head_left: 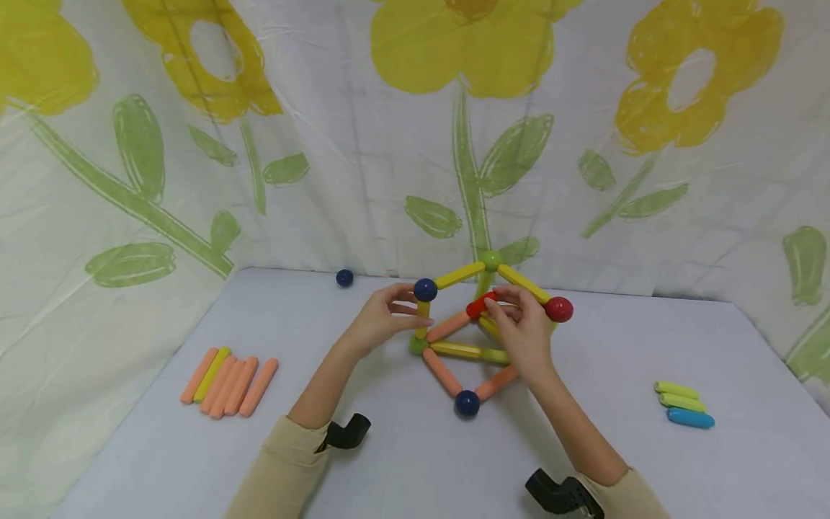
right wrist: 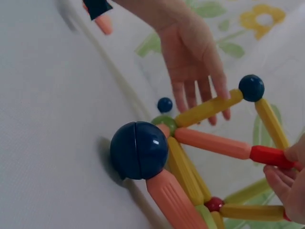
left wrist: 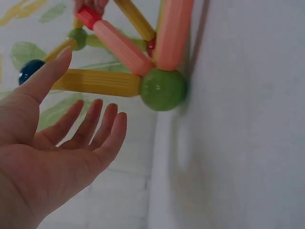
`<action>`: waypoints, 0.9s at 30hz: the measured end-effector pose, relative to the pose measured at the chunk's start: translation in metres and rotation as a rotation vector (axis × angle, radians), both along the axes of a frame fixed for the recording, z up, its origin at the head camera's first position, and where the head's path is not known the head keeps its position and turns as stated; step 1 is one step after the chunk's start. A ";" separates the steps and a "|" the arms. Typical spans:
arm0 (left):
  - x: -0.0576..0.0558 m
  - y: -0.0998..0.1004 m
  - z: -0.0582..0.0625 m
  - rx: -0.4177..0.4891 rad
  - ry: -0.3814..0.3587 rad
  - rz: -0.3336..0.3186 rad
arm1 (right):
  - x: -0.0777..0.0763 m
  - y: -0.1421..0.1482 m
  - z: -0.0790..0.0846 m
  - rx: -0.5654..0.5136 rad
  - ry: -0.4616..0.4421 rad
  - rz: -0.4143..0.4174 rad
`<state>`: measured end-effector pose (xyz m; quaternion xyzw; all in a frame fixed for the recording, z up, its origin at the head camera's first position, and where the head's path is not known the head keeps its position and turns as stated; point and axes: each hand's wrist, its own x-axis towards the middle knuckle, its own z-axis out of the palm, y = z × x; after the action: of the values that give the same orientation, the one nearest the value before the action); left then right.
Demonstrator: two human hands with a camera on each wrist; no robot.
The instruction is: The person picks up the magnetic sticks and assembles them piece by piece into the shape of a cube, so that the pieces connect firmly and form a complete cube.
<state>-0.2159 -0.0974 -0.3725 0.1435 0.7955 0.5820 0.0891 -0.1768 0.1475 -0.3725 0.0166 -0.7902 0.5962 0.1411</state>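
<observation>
A frame of coloured rods and balls from a construction toy stands mid-table. My right hand (head_left: 527,335) pinches a short red rod (head_left: 481,305), which sits end to end with a salmon rod (head_left: 449,326) rising from a green ball (head_left: 418,345). Around the upright yellow rod (left wrist: 97,82) is my left hand (head_left: 379,317), thumb and fingers spread and relaxed on either side. A dark blue ball (head_left: 425,290) tops that rod. Farther back are a green ball (head_left: 492,260) and a red ball (head_left: 559,309); another blue ball (head_left: 467,404) lies at the front.
Several salmon rods and a yellow rod (head_left: 212,374) lie in a row at the left. Two lime rods (head_left: 681,401) and a blue rod (head_left: 690,418) are at the right. A loose blue ball (head_left: 344,277) rests near the back edge, before a flowered curtain (head_left: 324,216).
</observation>
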 end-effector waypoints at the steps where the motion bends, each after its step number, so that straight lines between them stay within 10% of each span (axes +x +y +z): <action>1: -0.002 0.001 -0.006 -0.021 -0.023 -0.022 | -0.001 -0.001 0.000 0.000 0.002 -0.012; 11: -0.006 0.016 -0.031 -0.161 -0.005 -0.065 | 0.004 -0.002 0.007 0.166 0.022 -0.060; 19: -0.006 0.017 -0.032 -0.151 0.007 -0.034 | 0.014 0.013 0.049 0.374 0.195 -0.024; 27: -0.005 0.020 -0.035 -0.176 0.028 0.011 | -0.020 0.034 0.080 0.583 0.110 0.102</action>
<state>-0.2205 -0.0770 -0.4076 0.1388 0.8454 0.5084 0.0868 -0.1966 0.1815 -0.2927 0.1282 -0.9174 0.3487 0.1429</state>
